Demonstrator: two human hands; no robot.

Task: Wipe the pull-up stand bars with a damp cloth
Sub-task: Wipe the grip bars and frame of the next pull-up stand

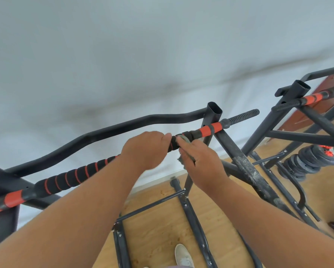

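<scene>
A: Head view: the pull-up stand [212, 120] is black steel tube; its bar [65, 179] has ribbed foam with orange rings.

B: The hands?

A: The left hand [145, 149] curls closed around the bar. The right hand [199, 161] pinches a grey, crumpled cloth [183, 140] against the bar, just beside.

B: Behind?

A: Rough weight plates [307, 161] on the wooden floor [154, 238].

Two hands: left hand [145, 149], right hand [199, 163]. One cloth [183, 151]. Two pull-up stands: near stand [212, 117], far stand [298, 91]. One stack of weight plates [305, 161]. One shoe [183, 256].
</scene>
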